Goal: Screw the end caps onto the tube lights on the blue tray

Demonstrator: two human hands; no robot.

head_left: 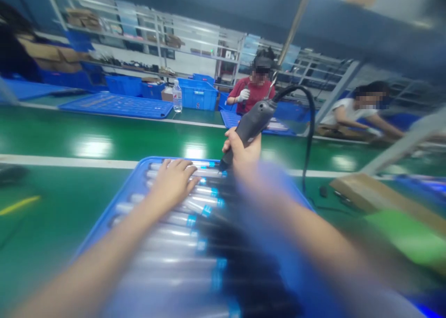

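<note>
My right hand (245, 148) is wrapped round a black electric screwdriver (256, 120), which hangs from above with a cable at its upper end. Its tip points down and left, at the far end of a row of tubes. These clear tubes (174, 232) have blue bands and dark right-hand portions, and they lie side by side in a blue tray (104, 216). Flat on the far tubes rests my left hand (176, 178), fingers spread. Whether the tip touches a tube I cannot tell. The near tubes are blurred.
Beyond the tray runs a green work surface (139, 137). Across it are a water bottle (177, 97), blue bins (198, 95) and a flat blue tray (118, 105). Two people work on the far side. A cardboard box (383, 206) lies at right, a black cable (311, 132) beside the screwdriver.
</note>
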